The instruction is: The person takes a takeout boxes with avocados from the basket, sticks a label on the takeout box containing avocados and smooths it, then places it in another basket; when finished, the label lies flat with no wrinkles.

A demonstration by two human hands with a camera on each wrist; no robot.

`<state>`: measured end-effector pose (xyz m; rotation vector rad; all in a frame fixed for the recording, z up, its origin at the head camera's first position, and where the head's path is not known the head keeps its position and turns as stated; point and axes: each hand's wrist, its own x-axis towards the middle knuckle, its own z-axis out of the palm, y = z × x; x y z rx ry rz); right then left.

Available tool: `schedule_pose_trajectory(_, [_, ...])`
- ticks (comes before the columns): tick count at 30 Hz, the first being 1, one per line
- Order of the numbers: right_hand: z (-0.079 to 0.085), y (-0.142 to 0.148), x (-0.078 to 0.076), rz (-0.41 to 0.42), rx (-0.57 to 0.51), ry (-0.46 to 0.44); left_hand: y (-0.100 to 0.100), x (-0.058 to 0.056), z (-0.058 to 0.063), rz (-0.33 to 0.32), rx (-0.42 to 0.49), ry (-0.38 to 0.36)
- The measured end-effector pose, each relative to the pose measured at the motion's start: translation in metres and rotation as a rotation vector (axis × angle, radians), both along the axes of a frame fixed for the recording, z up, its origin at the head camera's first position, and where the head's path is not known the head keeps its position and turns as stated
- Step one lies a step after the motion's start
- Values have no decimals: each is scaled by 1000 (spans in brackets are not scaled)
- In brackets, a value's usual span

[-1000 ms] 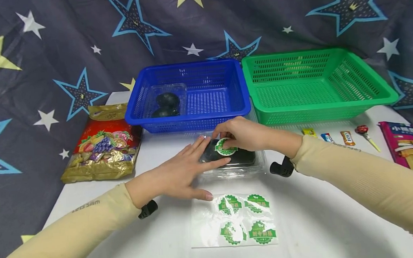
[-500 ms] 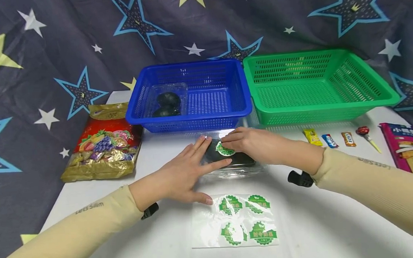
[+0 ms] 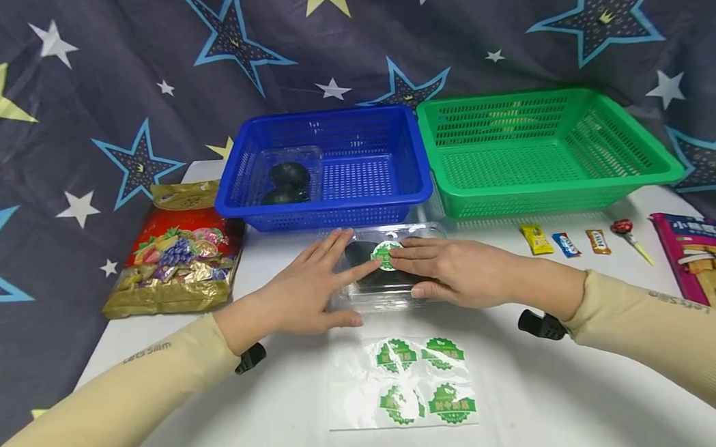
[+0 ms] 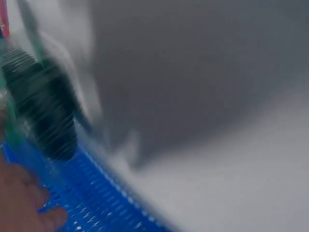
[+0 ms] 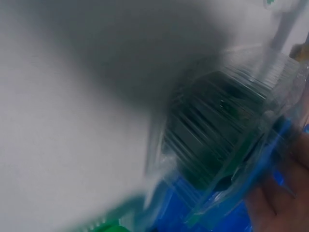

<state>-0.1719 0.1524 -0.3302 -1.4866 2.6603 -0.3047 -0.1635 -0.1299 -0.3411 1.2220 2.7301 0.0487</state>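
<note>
Right hand (image 3: 453, 267) now lies with fingers extended at the right edge of the round green-and-white sticker (image 3: 386, 255), no longer curled on it as a second ago; it grips nothing. Sticker sits on the lid of the clear plastic box (image 3: 374, 289) with dark contents, on the white table (image 3: 283, 412) nearer than the blue perforated basket (image 3: 326, 203); left hand (image 3: 303, 285), fingers straight and spread, rests at the box's left side. Judgement: sticker placed, smoothing likely in hand.

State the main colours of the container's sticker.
The sticker is green and white, clearest in the head view.
</note>
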Motion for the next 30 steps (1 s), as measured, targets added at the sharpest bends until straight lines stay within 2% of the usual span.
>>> schedule_pose_trajectory(5, [-2, 0, 0, -6, 9, -6, 3, 1, -6, 122, 26, -20])
schedule_pose_trajectory(13, [-2, 1, 1, -3, 10, 13, 14, -6, -6, 216, 1, 13])
schedule_pose_trajectory(16, [-3, 2, 1, 12, 14, 33, 14, -8, -7, 217, 10, -8])
schedule_pose_trajectory(23, [-7, -8, -2, 68, 26, 73, 12, -9, -9, 174, 57, -34])
schedule_pose_trajectory(27, [-8, -21, -4, 73, 50, 61, 13, -9, -10, 181, 50, -45])
schedule_pose_trajectory(30, [-8, -29, -6, 64, 89, 87, 14, -9, -9, 179, 51, -49])
